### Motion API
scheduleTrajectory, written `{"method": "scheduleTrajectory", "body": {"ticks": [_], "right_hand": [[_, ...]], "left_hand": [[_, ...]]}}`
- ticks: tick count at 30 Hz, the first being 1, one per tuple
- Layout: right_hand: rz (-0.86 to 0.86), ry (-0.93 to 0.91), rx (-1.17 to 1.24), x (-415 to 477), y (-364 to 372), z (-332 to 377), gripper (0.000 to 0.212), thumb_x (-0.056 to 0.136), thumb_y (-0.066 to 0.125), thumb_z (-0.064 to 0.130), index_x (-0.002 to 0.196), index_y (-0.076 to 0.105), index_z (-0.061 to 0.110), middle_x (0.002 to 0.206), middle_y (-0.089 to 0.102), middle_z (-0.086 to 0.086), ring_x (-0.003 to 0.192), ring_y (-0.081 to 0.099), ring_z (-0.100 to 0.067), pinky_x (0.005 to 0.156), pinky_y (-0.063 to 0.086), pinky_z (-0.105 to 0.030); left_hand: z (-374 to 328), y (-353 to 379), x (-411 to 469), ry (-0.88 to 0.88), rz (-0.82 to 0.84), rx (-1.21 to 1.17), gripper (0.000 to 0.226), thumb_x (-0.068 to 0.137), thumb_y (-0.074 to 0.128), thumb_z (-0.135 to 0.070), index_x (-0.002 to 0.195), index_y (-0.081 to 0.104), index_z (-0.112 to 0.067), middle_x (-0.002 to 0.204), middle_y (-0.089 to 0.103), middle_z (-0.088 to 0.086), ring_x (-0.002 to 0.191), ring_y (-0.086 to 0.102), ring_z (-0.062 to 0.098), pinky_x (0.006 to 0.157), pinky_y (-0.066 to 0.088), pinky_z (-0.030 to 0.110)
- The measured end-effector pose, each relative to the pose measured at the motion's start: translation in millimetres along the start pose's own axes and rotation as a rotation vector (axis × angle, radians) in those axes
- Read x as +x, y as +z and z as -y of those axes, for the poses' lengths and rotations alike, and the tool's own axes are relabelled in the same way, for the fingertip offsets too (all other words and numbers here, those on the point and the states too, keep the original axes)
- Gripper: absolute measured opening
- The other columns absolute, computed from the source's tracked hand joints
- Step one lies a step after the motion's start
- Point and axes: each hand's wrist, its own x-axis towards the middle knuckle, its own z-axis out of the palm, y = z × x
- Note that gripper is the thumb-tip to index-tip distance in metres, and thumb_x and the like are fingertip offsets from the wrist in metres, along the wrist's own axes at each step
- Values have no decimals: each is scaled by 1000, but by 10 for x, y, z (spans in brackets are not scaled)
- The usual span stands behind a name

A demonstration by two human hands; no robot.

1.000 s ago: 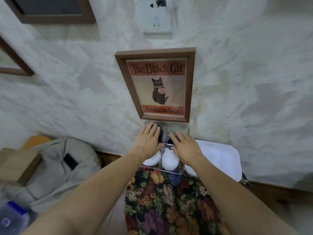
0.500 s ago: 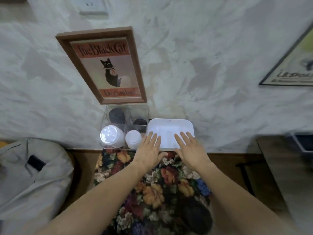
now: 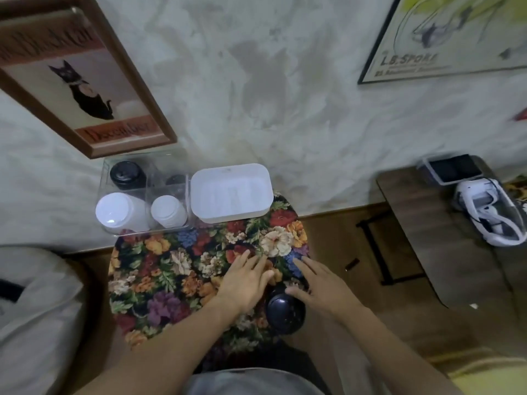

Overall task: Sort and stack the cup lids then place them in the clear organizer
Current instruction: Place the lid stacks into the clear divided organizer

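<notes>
The clear organizer [image 3: 182, 181] stands at the far left of the floral table by the wall. It holds a tall stack of large white lids [image 3: 121, 213], a stack of small white lids [image 3: 168, 211], a stack of large black lids [image 3: 127, 175] and small black lids [image 3: 175, 180] behind. A stack of black lids [image 3: 285, 312] stands on the table near me. My left hand [image 3: 245, 280] hovers flat just left of it. My right hand [image 3: 322, 289] is just right of it, thumb near its top. Neither hand holds anything.
An empty white tray [image 3: 231, 193] sits right of the organizer. The round floral table [image 3: 171, 269] stands against a pale wall with framed posters [image 3: 82, 89]. A wooden side table [image 3: 445, 238] at right carries a headset case. A grey bag [image 3: 34, 309] lies at left.
Both hands drew back from the organizer and white tray toward me and now flank the black lid stack. The view swung right and down.
</notes>
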Motion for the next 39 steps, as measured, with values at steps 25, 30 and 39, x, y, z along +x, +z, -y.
{"method": "scheduleTrajectory", "body": {"ticks": [25,30,39], "right_hand": [[422,213,955,175,466,-81,102,83,76,62,164,22,32,165,33,2,148,39,-20,116,39,-33],[470,348,1169,148,597,-191,107,74,86,64,161,26,43,164,34,7,147,39,-23,113,45,-45],[402,464,1516,126,784,-70,134,49,96,69,160,35,25,161,41,-1,145,43,-22,113,46,-41]], "left_hand": [[78,433,-78,-165,492,-856,93,89,64,-67,165,19,-35,166,31,1,148,36,24,105,35,32],[120,484,-12,-201,562,-983,105,84,68,-69,166,12,-34,172,15,3,154,26,27,119,34,39],[8,621,4,-370,692,-1401,152,48,86,-81,165,1,-36,174,8,0,159,14,24,125,29,45]]}}
